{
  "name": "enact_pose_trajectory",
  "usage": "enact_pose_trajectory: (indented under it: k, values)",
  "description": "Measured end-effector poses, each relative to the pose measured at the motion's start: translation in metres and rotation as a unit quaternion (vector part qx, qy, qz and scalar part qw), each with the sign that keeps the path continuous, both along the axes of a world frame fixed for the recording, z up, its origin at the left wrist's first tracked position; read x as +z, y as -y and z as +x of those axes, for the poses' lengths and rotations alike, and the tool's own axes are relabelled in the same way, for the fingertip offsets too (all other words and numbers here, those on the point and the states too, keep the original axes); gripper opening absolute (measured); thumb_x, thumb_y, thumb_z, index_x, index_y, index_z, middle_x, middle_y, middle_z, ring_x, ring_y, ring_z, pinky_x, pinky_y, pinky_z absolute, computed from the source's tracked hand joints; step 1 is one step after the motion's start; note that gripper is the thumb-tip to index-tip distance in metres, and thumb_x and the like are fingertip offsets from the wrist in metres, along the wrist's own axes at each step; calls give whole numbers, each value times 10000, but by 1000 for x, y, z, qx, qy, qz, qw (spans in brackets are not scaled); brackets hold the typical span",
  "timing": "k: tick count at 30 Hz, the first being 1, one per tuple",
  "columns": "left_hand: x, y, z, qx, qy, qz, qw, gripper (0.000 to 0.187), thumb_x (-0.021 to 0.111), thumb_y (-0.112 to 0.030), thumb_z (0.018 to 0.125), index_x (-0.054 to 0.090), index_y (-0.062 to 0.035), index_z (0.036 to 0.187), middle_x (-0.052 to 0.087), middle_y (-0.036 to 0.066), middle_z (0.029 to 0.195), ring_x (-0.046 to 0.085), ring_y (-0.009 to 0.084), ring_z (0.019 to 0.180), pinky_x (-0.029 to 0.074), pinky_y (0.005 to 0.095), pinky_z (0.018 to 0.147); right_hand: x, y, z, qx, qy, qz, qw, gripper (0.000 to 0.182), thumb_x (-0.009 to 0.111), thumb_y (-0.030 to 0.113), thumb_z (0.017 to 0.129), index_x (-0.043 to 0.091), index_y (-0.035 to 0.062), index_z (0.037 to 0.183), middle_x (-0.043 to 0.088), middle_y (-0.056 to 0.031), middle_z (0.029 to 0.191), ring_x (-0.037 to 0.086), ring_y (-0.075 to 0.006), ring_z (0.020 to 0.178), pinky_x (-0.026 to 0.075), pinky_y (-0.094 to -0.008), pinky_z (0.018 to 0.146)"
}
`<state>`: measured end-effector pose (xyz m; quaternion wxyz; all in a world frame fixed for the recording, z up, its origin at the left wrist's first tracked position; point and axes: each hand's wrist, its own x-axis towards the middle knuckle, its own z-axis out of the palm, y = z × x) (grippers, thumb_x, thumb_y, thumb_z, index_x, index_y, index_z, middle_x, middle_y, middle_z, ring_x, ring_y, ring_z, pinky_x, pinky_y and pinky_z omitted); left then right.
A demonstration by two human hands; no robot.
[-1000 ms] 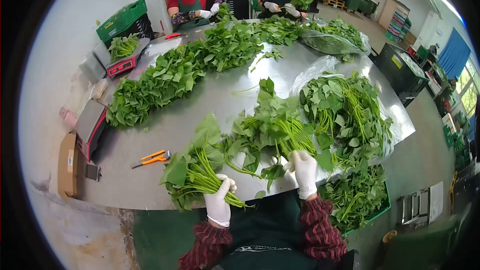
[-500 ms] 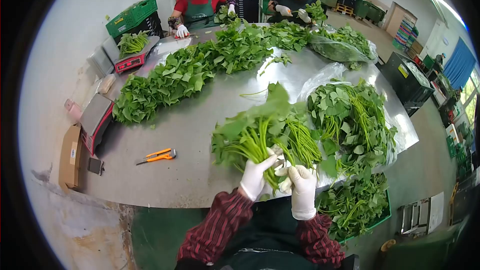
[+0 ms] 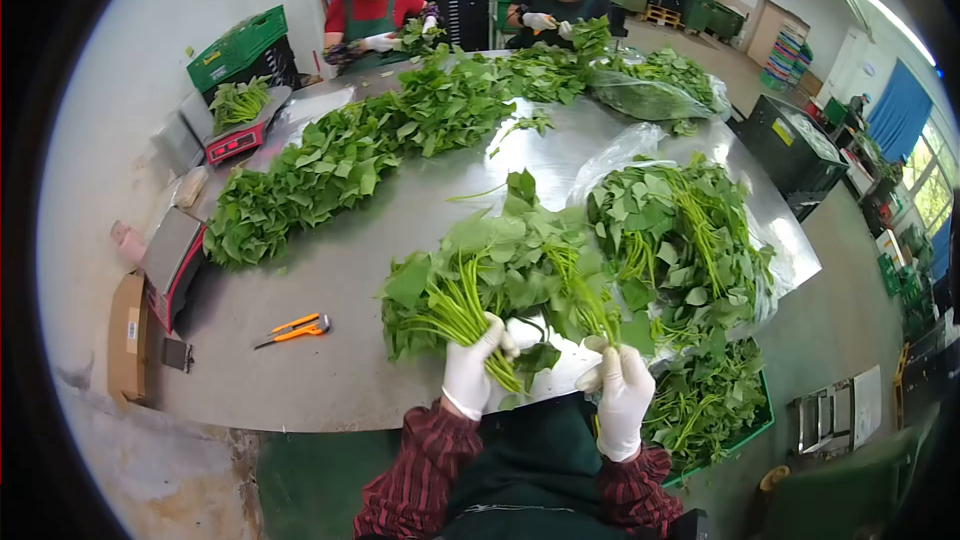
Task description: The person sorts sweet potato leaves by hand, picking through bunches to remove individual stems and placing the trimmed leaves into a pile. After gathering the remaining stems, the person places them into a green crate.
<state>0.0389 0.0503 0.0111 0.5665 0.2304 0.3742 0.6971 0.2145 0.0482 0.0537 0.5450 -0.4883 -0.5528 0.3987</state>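
My left hand (image 3: 470, 372), in a white glove, is closed around the stems of a thick bunch of leafy greens (image 3: 455, 302) that look like sweet potato leaves. Its leaves spread away from me over the metal table (image 3: 340, 360). To the right, my gloved right hand (image 3: 622, 392) pinches a few stems of greens (image 3: 592, 308) between thumb and fingers, their leaves pointing forward. Beside these lies a big pile of greens (image 3: 690, 240) on clear plastic. An orange utility knife (image 3: 293, 330) and orange-handled cutter rest on the table to the left.
A long row of greens (image 3: 310, 165) runs across the table. Red scales (image 3: 172, 260) and a cardboard box (image 3: 127, 335) stand at the left edge. A green crate (image 3: 765, 425) of greens sits below the right edge. Two people (image 3: 372, 10) work at the far side.
My hands have moved apart, the right one drawing a few stems away from the left-hand bunch. The view has shifted slightly. The co-worker in red has brought both hands together.
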Motion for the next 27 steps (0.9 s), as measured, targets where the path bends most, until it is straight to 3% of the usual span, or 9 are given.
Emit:
enact_pose_trajectory:
  k: [3, 5, 6, 10, 13, 15, 21, 24, 27]
  values:
    - [16, 21, 12, 27, 52, 8, 998, 112, 628, -89, 845, 539, -33, 884, 596, 71, 756, 554, 140, 656, 445, 252, 590, -16, 2, -12, 36, 118, 94, 988, 154, 509, 81, 911, 612, -30, 937, 549, -42, 566, 492, -113, 459, 386, -244, 467]
    - [24, 31, 18, 19, 77, 12, 997, 132, 638, -86, 836, 545, -32, 912, 604, 69, 771, 550, 134, 653, 452, 251, 593, -18, 4, -21, 70, 275, 291, 913, 132, 560, 11, 839, 597, -25, 960, 521, -89, 597, 514, -216, 501, 402, -316, 474]
    - [22, 35, 17, -7, 97, -18, 995, 162, 645, -58, 821, 552, -26, 949, 622, 69, 792, 557, 133, 659, 462, 250, 608, -20, 9, -25, 113, 281, 290, 908, 202, 590, -18, 782, 582, -19, 984, 495, -129, 640, 514, -290, 552, 403, -367, 487]
    - [19, 42, 15, -15, 53, -17, 998, 186, 642, -12, 804, 558, -9, 970, 646, 78, 814, 586, 141, 689, 483, 251, 645, -27, 17, -28, 130, 288, 288, 904, 196, 572, -12, 805, 581, -29, 1000, 494, -113, 604, 521, -254, 533, 400, -350, 478]
    - [25, 45, 24, 9, 65, -9, 998, 121, 630, -7, 810, 577, -8, 918, 644, 85, 825, 590, 147, 712, 486, 260, 659, -19, 25, -30, 106, 132, 181, 969, 124, 510, 12, 867, 597, -20, 950, 531, -78, 610, 524, -181, 493, 397, -310, 467]
    - [23, 44, 24, 22, 59, 14, 998, 117, 619, -7, 817, 575, -2, 925, 641, 90, 836, 594, 159, 744, 489, 278, 684, -13, 24, -21, 3, -82, -25, 996, 175, 443, 57, 929, 601, -8, 894, 568, -45, 629, 523, -120, 475, 410, -264, 476]
    - [25, 49, -7, 32, 50, 44, 997, 216, 619, -48, 832, 541, -7, 1029, 633, 97, 856, 613, 190, 816, 496, 319, 766, -35, -50, 123, -228, 179, -55, 956, 156, 499, 91, 906, 588, -37, 922, 584, -71, 714, 557, -100, 532, 427, -225, 485]
    - [20, 50, -6, 9, 50, 42, 998, 220, 598, -52, 848, 526, -13, 1052, 632, 102, 871, 613, 191, 826, 495, 328, 781, -5, -35, 108, -160, 203, -82, 962, 142, 534, 78, 881, 593, -43, 926, 587, -76, 733, 557, -102, 513, 432, -225, 485]
    - [15, 50, -3, -14, 60, 30, 998, 224, 581, -62, 861, 503, -31, 1069, 624, 106, 888, 604, 216, 849, 483, 353, 799, 9, -10, 48, 42, 118, -126, 984, 160, 520, 79, 871, 609, -12, 968, 611, -59, 673, 610, -117, 525, 457, -217, 505]
